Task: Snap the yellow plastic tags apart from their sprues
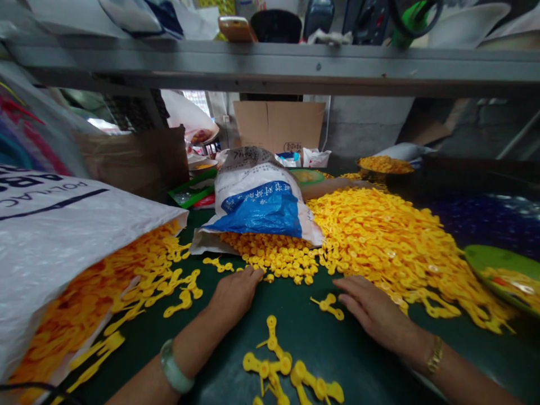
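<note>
My left hand (236,292) is at the front edge of a spread of small round yellow caps (291,261). Its fingers are curled and pressed together, and what they may hold is hidden beneath them. My right hand (373,309) hovers low over the table with fingers stretched out, nothing visible in it. Just left of its fingertips lies a yellow three-armed plastic piece (328,305). Behind that hand rises a large heap of similar yellow pieces (379,236). Several more joined yellow pieces (270,365) are scattered between my forearms.
A white and blue sack (261,197) spills the caps onto the green table (219,360). At left, a big white sack (76,225) opens over more yellow pieces. A green basin (476,261) stands at right. A metal shelf beam (270,67) crosses overhead; a cardboard box (280,126) is behind.
</note>
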{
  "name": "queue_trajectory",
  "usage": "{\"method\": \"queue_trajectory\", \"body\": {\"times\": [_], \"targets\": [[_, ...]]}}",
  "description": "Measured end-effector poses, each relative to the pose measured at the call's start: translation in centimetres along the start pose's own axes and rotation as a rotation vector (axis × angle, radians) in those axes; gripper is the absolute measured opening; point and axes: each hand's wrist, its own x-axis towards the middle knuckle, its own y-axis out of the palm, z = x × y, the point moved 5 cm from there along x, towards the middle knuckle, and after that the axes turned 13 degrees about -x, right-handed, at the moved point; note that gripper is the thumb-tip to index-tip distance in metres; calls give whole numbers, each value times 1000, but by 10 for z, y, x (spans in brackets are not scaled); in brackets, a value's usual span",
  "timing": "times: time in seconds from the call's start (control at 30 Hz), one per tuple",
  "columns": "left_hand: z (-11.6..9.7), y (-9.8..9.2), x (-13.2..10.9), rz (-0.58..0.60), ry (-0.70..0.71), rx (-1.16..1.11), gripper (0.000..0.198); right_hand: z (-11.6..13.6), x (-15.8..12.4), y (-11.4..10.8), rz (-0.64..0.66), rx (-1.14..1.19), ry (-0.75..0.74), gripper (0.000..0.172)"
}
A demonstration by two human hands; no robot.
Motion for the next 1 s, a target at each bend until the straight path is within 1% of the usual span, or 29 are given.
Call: {"method": "queue_trajectory", "body": {"times": [0.07, 0.2, 0.27, 0.37, 0.43, 0.47, 0.53, 0.6, 0.63, 0.67, 0.73, 0.8, 0.87, 0.93, 1.0], "targets": [[5, 0, -3, -12, -21, -13, 24, -2, -8, -1, 29, -57, 30, 25], [9, -1, -3, -48, -48, -18, 24, 12, -13, 6, 93, -162, 21, 11], [8, -4, -1, -70, -55, -1, 20, 19, -12, 8, 98, -184, -3, 12], [5, -12, -1, -114, -58, 30, 18, 22, -11, 5, 89, -167, -30, 9], [-3, -18, -4, -152, -72, -22, 17, 21, -10, 1, 95, -111, -12, 9], [-9, -20, -7, -166, -80, -107, 17, 22, -9, -1, 104, -71, 3, 8], [-26, -21, -13, -168, -68, -382, 18, 26, -4, -6, 121, 23, 23, 9], [-52, -20, -19, -109, 51, -646, 25, 34, 4, -11, 108, 119, 8, 12], [-66, -21, -21, -79, 132, -708, 29, 39, 9, -13, 95, 170, -6, 14], [-77, -22, -23, -49, 205, -724, 33, 42, 14, -14, 86, 226, -11, 15], [-91, -24, -25, -12, 287, -706, 38, 46, 22, -13, 115, 376, 26, 14], [-94, -25, -25, 20, 289, -727, 40, 45, 29, -6, 181, 586, 123, 11], [-88, -23, -24, 40, 245, -818, 37, 43, 34, 1, 207, 786, 234, 12], [-81, -16, -22, 56, 173, -927, 33, 41, 38, 6, 170, 927, 315, 17], [-74, -4, -21, 82, 96, -1009, 30, 42, 39, 11, 129, 1021, 354, 22]]}}
